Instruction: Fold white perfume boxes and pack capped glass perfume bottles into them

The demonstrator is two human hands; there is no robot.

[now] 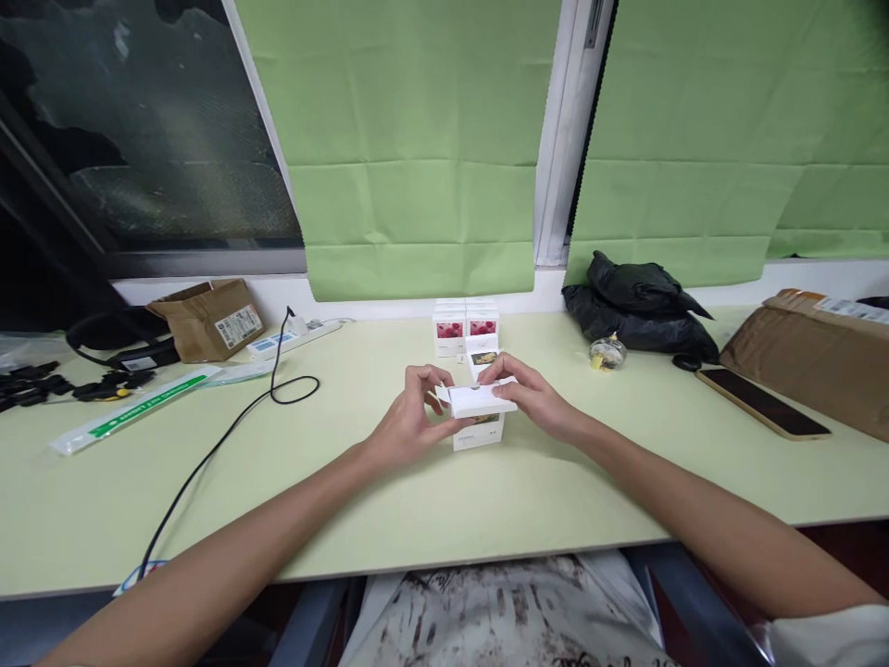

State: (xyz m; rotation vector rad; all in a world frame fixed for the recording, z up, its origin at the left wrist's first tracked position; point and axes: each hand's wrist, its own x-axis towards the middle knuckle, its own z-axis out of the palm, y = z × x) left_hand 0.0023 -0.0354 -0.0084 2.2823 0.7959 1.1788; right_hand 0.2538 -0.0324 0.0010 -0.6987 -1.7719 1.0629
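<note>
A small flat white box [478, 401] is held between both hands just above the pale green table [444, 500]. My left hand [411, 420] pinches its left end with bent fingers. My right hand [532, 394] grips its right end from above. Directly under it another small white box [479, 433] stands on the table. Behind these, one more white box with a picture [482, 358] sits, and further back is a row of white boxes with pink pictures [465, 330].
A black cable [229, 426] runs across the left of the table from a power strip [292, 339]. A cardboard box [208, 320], a black headset and a long packet lie at left. A black bag [635, 306], a phone [762, 402] and a brown parcel [812, 357] lie at right.
</note>
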